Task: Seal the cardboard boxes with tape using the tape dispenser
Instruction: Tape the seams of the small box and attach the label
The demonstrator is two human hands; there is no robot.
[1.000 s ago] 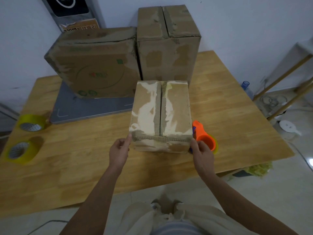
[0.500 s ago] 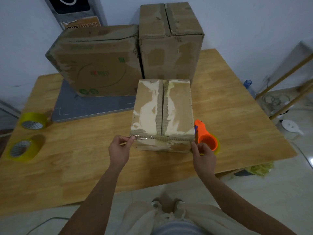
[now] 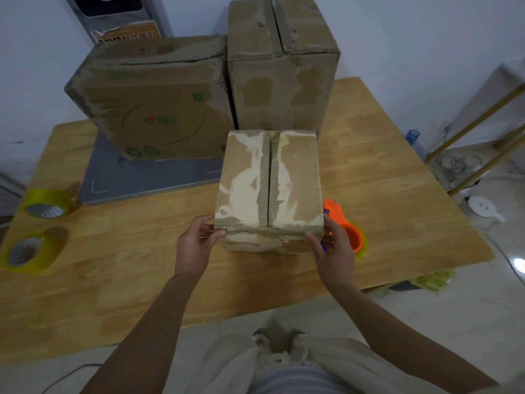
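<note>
A: Currently, what is the status?

B: The small box sits at the worktop front edge, long axis and unsealed centre seam running away from the person. Left hand pinches a tape end at its near corner; right hand grips the tape dispenser. Two rear boxes remain.

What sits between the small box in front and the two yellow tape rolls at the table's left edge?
Head view: only bare wooden table between the small box and the tape rolls, plus the left hand at the box's near-left corner.
</note>
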